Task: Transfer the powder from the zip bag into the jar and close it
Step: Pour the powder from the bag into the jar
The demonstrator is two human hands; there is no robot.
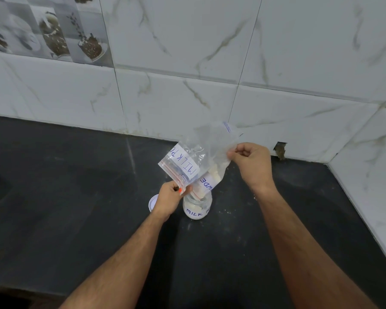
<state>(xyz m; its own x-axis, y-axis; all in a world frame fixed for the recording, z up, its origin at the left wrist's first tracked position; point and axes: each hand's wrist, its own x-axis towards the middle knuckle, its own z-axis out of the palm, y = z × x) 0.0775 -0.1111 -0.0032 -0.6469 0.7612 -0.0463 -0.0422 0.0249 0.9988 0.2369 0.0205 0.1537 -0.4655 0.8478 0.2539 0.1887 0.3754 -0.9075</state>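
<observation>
A clear zip bag (201, 157) with a white "MILK POWDER" label hangs upside down over a small glass jar (197, 208). My left hand (168, 198) pinches the bag's red zip edge right beside the jar mouth. Higher up, my right hand (251, 159) grips the bag's bottom corner. Pale powder sits in the bag's lower fold at the jar opening, and white powder fills much of the jar. The jar, labelled "MILK P", stands open on the dark counter. Its white lid (153, 202) lies flat to the jar's left, partly hidden behind my left hand.
The black counter (76, 197) meets a white marble-tile wall (210, 74) at the back and on the right. Spilled powder specks (228, 211) lie right of the jar. A chipped hole (280, 149) shows at the wall's base.
</observation>
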